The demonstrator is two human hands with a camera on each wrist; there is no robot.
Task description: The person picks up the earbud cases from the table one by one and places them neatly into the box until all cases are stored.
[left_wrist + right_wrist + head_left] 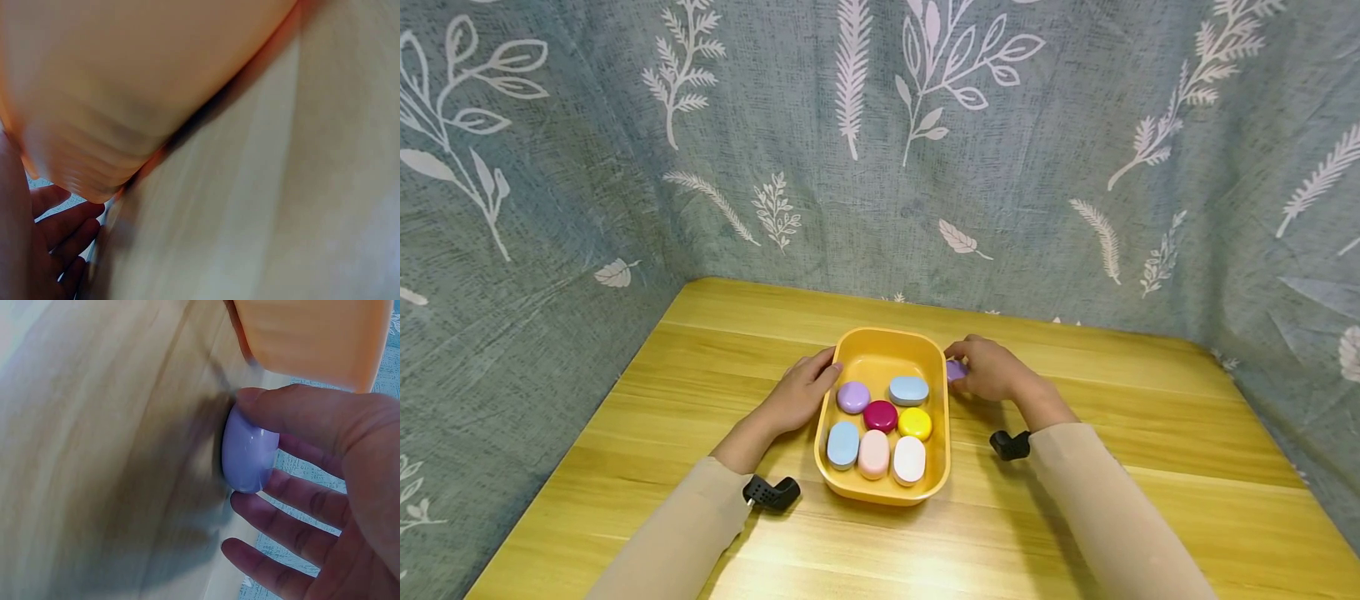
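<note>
An orange plastic bin (882, 495) stands on the table, holding several smooth, glossy rounded pieces that look like soap bars. My left hand (800, 392) grips its left wall near the far corner, thumb at the rim and fingers along the outside. Just right of the bin, my right hand (992, 369) pinches a purple rounded piece (250, 453) between thumb and fingers, low at the wooden surface. Inside the bin lie a purple piece (853, 397), a dark red one (880, 416), a yellow one (915, 423), two blue ovals, a pink oval (873, 454) and a white oval (909, 461).
The wooden table (700, 517) runs back to a grey-blue curtain (880, 208) with white leaf prints, which also encloses both sides. Black wrist mounts (772, 493) sit at both sleeves. The bin's far end shows bare floor.
</note>
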